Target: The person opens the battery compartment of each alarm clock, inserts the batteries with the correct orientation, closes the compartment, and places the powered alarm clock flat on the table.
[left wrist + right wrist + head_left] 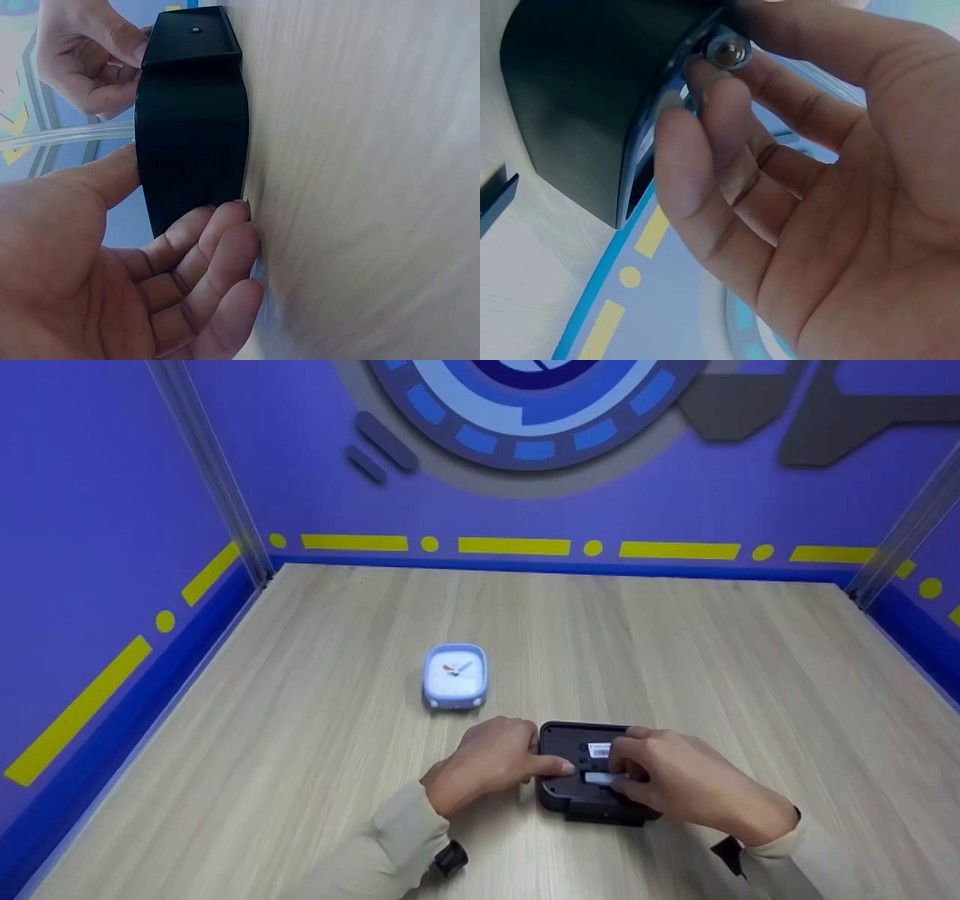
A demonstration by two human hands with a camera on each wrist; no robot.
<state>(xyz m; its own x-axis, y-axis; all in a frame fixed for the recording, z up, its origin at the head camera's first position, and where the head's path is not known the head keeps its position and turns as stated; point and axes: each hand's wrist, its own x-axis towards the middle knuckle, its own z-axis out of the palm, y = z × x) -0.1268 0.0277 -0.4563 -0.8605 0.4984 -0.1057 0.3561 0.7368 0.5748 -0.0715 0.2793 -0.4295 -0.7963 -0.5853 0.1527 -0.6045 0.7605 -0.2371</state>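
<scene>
A black clock (559, 795) lies on the table with its back up, showing a barcode label and a battery slot. My left hand (487, 761) grips its left side, the thumb on the back and the other fingers curled at the side wall, as the left wrist view shows. My right hand (675, 772) pinches a pale cylindrical battery (600, 778) at the slot. In the right wrist view the round end of the battery (730, 52) shows between thumb and fingers. Part of the battery is hidden by the fingertips.
A light blue alarm clock (455, 675) with a white dial stands farther back, left of the black clock. The wooden table (337, 660) meets blue panels (487, 517) at the back and sides. A dark flat piece (499, 199) shows at the right wrist view's left edge.
</scene>
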